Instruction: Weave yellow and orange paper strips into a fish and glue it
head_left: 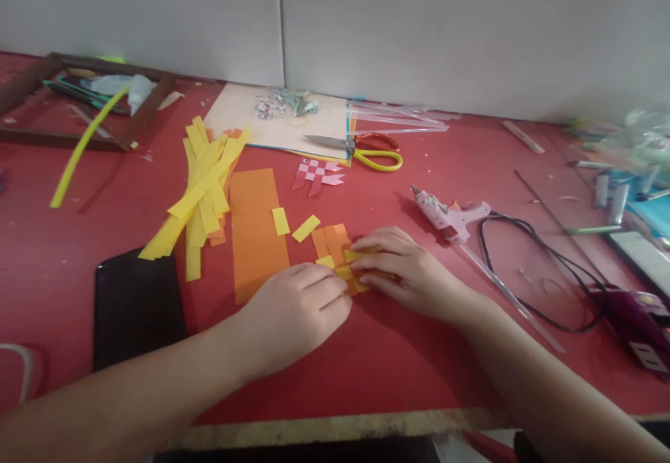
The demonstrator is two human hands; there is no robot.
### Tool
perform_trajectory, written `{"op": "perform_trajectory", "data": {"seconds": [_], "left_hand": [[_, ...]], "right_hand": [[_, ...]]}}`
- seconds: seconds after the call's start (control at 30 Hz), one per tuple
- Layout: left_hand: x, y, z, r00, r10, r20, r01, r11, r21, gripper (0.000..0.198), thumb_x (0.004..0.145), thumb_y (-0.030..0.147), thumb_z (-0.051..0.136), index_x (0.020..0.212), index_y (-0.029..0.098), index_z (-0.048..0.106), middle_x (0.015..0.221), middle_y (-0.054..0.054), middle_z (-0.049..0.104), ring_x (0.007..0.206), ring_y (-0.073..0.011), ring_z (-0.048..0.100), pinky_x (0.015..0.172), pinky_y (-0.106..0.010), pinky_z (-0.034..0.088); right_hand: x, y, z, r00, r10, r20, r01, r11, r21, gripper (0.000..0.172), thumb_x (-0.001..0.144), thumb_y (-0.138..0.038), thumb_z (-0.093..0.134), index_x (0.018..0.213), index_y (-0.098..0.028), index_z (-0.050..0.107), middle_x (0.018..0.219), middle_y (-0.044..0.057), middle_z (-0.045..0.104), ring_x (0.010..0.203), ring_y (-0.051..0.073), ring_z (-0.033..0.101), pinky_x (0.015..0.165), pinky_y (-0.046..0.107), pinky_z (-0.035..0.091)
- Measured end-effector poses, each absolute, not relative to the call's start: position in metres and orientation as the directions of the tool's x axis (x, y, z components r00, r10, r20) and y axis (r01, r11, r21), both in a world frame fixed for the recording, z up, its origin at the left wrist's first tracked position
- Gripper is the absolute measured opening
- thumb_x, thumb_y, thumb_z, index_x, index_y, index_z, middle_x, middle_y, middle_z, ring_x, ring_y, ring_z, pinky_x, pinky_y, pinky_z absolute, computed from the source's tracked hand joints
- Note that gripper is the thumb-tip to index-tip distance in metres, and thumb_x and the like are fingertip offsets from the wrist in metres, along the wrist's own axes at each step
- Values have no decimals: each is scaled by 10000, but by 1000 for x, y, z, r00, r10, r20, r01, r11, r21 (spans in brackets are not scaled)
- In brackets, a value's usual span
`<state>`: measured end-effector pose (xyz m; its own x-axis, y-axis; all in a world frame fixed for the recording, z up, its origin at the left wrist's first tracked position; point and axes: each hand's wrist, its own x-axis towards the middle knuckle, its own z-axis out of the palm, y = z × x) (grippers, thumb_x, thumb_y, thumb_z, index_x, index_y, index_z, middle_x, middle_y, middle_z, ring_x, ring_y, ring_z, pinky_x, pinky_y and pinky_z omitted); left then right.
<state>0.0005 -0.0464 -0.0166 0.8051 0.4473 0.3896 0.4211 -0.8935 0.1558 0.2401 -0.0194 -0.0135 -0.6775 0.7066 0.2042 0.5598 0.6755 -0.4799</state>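
Observation:
Orange and yellow paper strips woven together (335, 239) lie on the red table in front of me. My left hand (308, 302) has its curled fingers on the left and near edge of the weave. From the other side, my right hand (405, 267) holds the weave with bent fingers, hiding much of it. Two short yellow paper pieces (306, 228) lie just beyond my left hand. An orange paper sheet (256, 232) is partly beneath that hand. Past the weave sits a small pink-and-white checked woven paper fish (315, 173).
Yellow strips (202, 194) are heaped at left, by a black phone-like slab (133, 309). Scissors (361, 150) rest on a paper stack (235, 114). A pink glue gun (450, 215) with a cord lies right. A brown wooden frame (149, 110) stands far left.

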Motion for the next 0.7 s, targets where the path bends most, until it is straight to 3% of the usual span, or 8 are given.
{"op": "perform_trajectory", "data": {"seconds": [0.27, 0.4, 0.53, 0.7], "left_hand": [[-1, -45, -13, 786, 494, 370, 456, -869, 193, 226, 929, 91, 484, 985, 120, 701, 953, -94, 713, 891, -233, 639, 801, -394, 586], [0, -45, -13, 763, 530, 369, 474, -848, 239, 201, 916, 112, 510, 963, 116, 706, 923, -91, 702, 868, -239, 635, 785, -417, 591], [3, -46, -16, 735, 535, 416, 486, -844, 225, 185, 925, 108, 520, 960, 107, 702, 916, -80, 704, 865, -224, 646, 801, -398, 594], [5, -47, -19, 717, 545, 433, 506, -836, 214, 165, 908, 80, 544, 854, 102, 698, 864, -72, 694, 816, -212, 645, 745, -361, 606]], "right_hand": [[235, -23, -10, -646, 737, 197, 583, 643, -496, 136, 893, -230, 625, 1006, -202, 695, 1100, 101, 670, 1020, 231, 606, 887, 409, 524], [236, -26, -9, -676, 703, 221, 560, 685, -465, 263, 806, -332, 739, 1016, -183, 681, 1157, 120, 652, 1068, 262, 587, 934, 454, 507], [236, -28, -7, -728, 630, 272, 509, 761, -401, 112, 859, -200, 647, 968, -188, 670, 1095, 93, 694, 1018, 230, 627, 918, 422, 521], [232, -30, -5, -758, 575, 306, 477, 810, -340, 136, 940, -202, 543, 1012, -182, 657, 1031, 89, 731, 985, 215, 675, 876, 395, 552]]}}
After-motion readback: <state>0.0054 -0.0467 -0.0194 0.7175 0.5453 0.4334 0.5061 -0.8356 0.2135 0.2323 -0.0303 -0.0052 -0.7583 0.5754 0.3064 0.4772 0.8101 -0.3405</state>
